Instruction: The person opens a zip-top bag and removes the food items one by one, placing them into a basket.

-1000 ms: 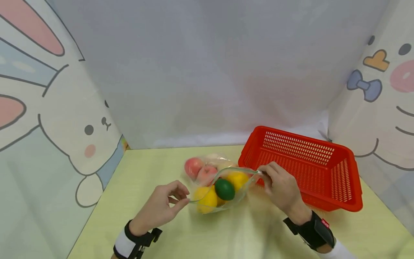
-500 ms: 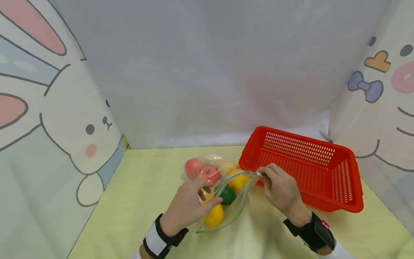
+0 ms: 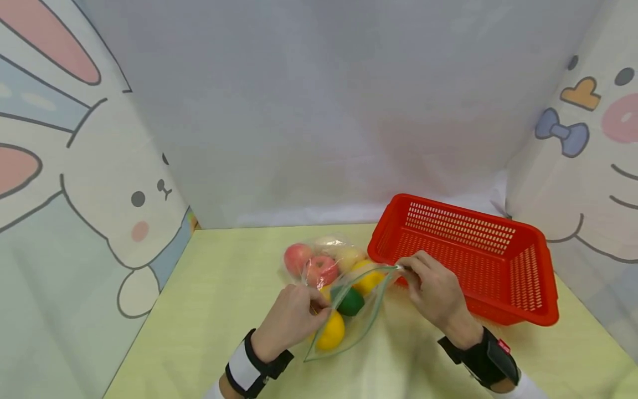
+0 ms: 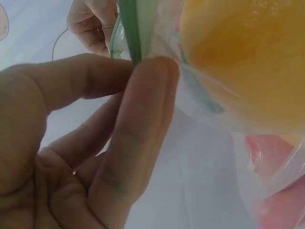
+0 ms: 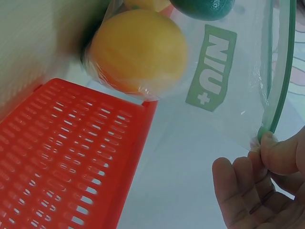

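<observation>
A clear zip bag [image 3: 344,339] with a green-edged mouth lies on the table, its mouth toward me. Inside are red apple-like fruit [image 3: 321,270], yellow fruit [image 3: 331,331], a dark green fruit [image 3: 351,301] and a pale one [image 3: 349,258]. My left hand [image 3: 294,317] pinches the bag's green edge between thumb and fingers, as the left wrist view shows close up. At the other end of the mouth, my right hand [image 3: 432,288] pinches the corner [image 5: 263,136]. The mouth stands partly apart between the hands. Green printing [image 5: 212,67] shows on the bag in the right wrist view.
A red plastic basket [image 3: 540,277] with slotted walls stands right of the bag, and my right hand overlaps its near-left side. A pale cloth wall [image 3: 339,138] rises behind the table [image 3: 224,271]; cartoon-printed panels flank both sides.
The left hand let go of the bag's left side, moved right and toward the fruit, and now pinches the edge again. The mouth's left corner has dropped nearer to me. The right hand stayed.
</observation>
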`<state>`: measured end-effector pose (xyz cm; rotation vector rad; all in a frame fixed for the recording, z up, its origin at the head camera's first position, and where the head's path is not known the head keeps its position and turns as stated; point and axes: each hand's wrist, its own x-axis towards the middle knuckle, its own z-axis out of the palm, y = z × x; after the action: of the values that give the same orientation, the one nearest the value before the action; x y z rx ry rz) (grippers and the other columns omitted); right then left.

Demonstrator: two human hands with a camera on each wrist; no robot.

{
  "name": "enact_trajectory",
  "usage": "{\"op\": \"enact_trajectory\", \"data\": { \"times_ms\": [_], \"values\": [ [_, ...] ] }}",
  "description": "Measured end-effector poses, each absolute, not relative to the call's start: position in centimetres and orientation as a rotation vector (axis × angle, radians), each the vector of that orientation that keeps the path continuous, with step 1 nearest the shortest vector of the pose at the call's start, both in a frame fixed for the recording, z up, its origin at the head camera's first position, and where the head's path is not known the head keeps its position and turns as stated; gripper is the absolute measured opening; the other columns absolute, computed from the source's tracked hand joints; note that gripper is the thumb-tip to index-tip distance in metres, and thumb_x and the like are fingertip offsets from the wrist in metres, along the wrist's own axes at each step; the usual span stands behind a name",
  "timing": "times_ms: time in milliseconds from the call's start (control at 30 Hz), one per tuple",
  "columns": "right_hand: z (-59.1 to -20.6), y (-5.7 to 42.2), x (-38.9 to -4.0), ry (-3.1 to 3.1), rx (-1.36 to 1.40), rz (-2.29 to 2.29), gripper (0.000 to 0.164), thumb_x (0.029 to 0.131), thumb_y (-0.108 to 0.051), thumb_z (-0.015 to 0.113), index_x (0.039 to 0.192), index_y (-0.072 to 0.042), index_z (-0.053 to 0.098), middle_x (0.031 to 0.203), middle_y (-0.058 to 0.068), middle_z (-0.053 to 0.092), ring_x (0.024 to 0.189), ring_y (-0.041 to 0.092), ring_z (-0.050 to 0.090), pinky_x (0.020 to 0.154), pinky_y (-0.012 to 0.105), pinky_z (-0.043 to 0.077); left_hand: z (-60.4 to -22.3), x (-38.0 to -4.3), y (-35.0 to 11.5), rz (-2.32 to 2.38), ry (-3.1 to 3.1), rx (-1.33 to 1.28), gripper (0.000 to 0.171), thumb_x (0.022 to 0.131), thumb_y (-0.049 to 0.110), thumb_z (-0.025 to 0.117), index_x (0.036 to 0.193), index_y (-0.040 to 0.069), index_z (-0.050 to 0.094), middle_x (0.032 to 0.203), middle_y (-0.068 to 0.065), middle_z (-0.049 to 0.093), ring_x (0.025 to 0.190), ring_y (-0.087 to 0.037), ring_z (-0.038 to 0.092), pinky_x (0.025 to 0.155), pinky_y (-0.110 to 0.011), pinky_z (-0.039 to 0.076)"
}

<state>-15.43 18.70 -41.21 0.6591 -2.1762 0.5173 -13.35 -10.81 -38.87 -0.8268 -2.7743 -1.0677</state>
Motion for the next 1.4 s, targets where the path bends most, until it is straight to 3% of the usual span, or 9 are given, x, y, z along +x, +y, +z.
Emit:
{"op": "enact_trajectory", "data": {
  "times_ms": [433,567,700,800,933,1067,1200,1300,1400],
  "values": [
    [-41.3,20.2,-14.5,-2.260,0.675,0.679,0.035,0.070,0.011,0.087,0.098,-0.005,0.075,0.089,0.000,0.063,0.071,0.000,0.050,0.061,0.007,0.044,-37.5,-14.1,-11.0,-1.381,-2.573,-0.588,0.005,0.088,0.001,0.079,0.084,0.005,0.079,0.075,-0.005,0.076,0.055,-0.002,0.061,0.053,-0.018,0.054],
    [-41.7,20.7,-14.2,-2.286,0.687,0.711,0.019,0.084,-0.004,0.083,0.101,-0.007,0.076,0.092,-0.002,0.064,0.072,0.000,0.053,0.062,0.008,0.046,-37.4,-14.2,-10.6,-1.480,-2.533,-0.548,0.004,0.089,0.001,0.078,0.086,0.001,0.079,0.076,-0.009,0.078,0.055,-0.005,0.065,0.054,-0.018,0.056],
    [-42.1,20.9,-13.9,-2.309,0.684,0.713,0.019,0.087,-0.012,0.083,0.104,-0.009,0.077,0.095,-0.003,0.064,0.075,0.002,0.054,0.065,0.007,0.048,-37.5,-14.5,-10.4,-1.496,-2.501,-0.533,0.005,0.089,-0.001,0.076,0.087,0.001,0.081,0.076,-0.008,0.078,0.055,-0.005,0.065,0.054,-0.018,0.056],
    [-42.0,20.7,-13.6,-2.306,0.674,0.673,0.024,0.098,-0.031,0.074,0.110,-0.010,0.078,0.098,-0.002,0.065,0.084,0.007,0.055,0.072,0.006,0.047,-37.5,-14.8,-10.2,-1.463,-2.478,-0.551,0.006,0.088,-0.001,0.076,0.088,0.002,0.081,0.075,-0.007,0.077,0.056,-0.004,0.062,0.055,-0.018,0.055],
    [-41.4,19.6,-12.9,-2.212,0.701,0.636,0.061,0.107,-0.058,0.042,0.116,-0.009,0.078,0.104,0.003,0.068,0.094,0.016,0.056,0.083,0.008,0.045,-37.4,-15.1,-10.0,-1.430,-2.452,-0.562,0.005,0.088,-0.001,0.077,0.087,0.003,0.081,0.076,-0.006,0.077,0.058,-0.003,0.061,0.058,-0.017,0.056],
    [-40.7,17.3,-12.2,-2.092,0.831,0.667,0.053,0.109,-0.051,0.049,0.116,-0.008,0.078,0.104,0.005,0.071,0.090,0.017,0.063,0.088,0.008,0.051,-37.2,-15.2,-9.9,-1.415,-2.418,-0.569,0.004,0.089,0.002,0.079,0.088,0.004,0.082,0.075,-0.006,0.078,0.058,-0.003,0.064,0.059,-0.017,0.057],
    [-40.7,14.7,-11.9,-2.109,0.983,0.653,0.038,0.106,-0.043,0.061,0.113,-0.010,0.077,0.104,0.003,0.071,0.084,0.011,0.067,0.079,0.011,0.057,-36.8,-15.1,-9.8,-1.426,-2.376,-0.595,0.004,0.090,0.003,0.079,0.092,0.004,0.082,0.075,-0.007,0.078,0.056,-0.007,0.067,0.057,-0.019,0.058],
    [-41.1,13.2,-11.9,-2.173,1.070,0.599,0.024,0.095,-0.030,0.080,0.112,-0.012,0.077,0.105,0.001,0.071,0.085,0.010,0.067,0.074,0.017,0.057,-36.7,-15.1,-9.6,-1.438,-2.366,-0.612,0.004,0.090,0.004,0.079,0.093,0.003,0.082,0.074,-0.008,0.078,0.055,-0.008,0.068,0.056,-0.019,0.058],
    [-41.5,12.2,-12.1,-2.232,1.123,0.520,0.036,0.080,-0.022,0.093,0.111,-0.014,0.077,0.106,-0.001,0.071,0.089,0.011,0.068,0.075,0.023,0.058,-36.7,-15.1,-9.5,-1.441,-2.371,-0.607,0.004,0.090,0.004,0.079,0.093,0.002,0.082,0.074,-0.008,0.078,0.055,-0.007,0.068,0.056,-0.019,0.057]
  ]
}}
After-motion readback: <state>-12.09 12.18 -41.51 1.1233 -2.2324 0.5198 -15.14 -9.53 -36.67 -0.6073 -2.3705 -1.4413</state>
